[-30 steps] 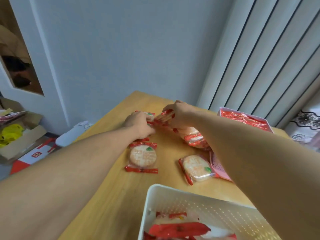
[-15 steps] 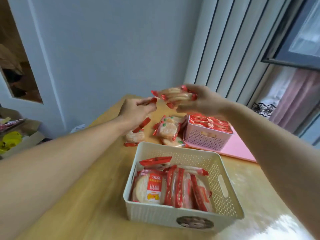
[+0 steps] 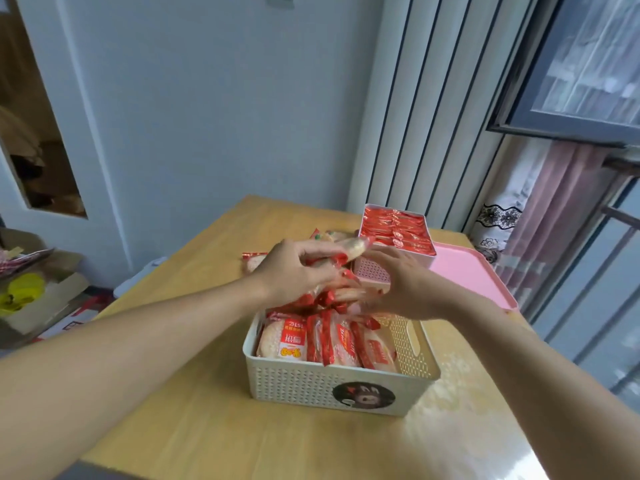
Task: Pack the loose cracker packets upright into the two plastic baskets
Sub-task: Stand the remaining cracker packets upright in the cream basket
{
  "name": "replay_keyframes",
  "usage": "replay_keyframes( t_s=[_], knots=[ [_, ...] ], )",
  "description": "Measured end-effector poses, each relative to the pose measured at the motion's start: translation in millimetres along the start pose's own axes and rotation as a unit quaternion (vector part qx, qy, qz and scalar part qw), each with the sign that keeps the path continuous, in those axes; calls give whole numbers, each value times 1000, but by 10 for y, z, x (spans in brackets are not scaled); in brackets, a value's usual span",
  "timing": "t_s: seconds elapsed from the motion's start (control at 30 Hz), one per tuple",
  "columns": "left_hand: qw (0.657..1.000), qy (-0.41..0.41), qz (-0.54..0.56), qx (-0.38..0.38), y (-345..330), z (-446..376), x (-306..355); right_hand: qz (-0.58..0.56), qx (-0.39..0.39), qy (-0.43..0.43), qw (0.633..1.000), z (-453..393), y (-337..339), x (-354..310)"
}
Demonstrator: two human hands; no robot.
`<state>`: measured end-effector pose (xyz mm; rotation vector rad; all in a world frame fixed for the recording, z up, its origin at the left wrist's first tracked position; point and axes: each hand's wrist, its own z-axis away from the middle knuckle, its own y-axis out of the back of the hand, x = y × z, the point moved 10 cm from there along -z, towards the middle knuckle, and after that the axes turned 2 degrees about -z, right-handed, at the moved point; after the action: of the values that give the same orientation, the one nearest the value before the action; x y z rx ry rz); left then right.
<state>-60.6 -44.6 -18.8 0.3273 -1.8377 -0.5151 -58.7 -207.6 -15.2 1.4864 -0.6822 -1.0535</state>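
Down from mid-air come both hands over the white perforated plastic basket (image 3: 341, 382): left hand (image 3: 298, 271) grips red-ended cracker packets (image 3: 341, 252) lying crosswise; right hand (image 3: 405, 282) spread, steadying them.

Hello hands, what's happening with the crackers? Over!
Left hand grips cracker packets above white basket. Right hand open, steadying them. Pink basket full. Nothing blocking.
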Motion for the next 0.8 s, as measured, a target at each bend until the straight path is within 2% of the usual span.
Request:
replay_keyframes(
  t_s=[0.1,0.23,0.4,0.5,0.57,0.7,0.8],
  knots=[
    [993,10,-69,-99,-155,55,-102,-68,-68,-83,992,175,-78,296],
    [992,0,-72,-103,-155,86,-154,-277,-47,-172,944,378,-288,472],
    [996,-46,-69,-40,-157,194,-126,-271,1,-122,955,209,-281,280],
    [995,-28,-99,-8,-59,206,-182,-331,19,-116,936,-39,-182,166],
    [992,-8,-126,8,13,218,-235,-328,21,-103,939,-250,-145,51],
    [985,25,-168,1,121,234,-350,-316,18,-70,946,-640,-161,-273],
    [960,-28,-277,-19,276,243,-284,-362,43,-74,928,-805,-229,-310]
  ],
)
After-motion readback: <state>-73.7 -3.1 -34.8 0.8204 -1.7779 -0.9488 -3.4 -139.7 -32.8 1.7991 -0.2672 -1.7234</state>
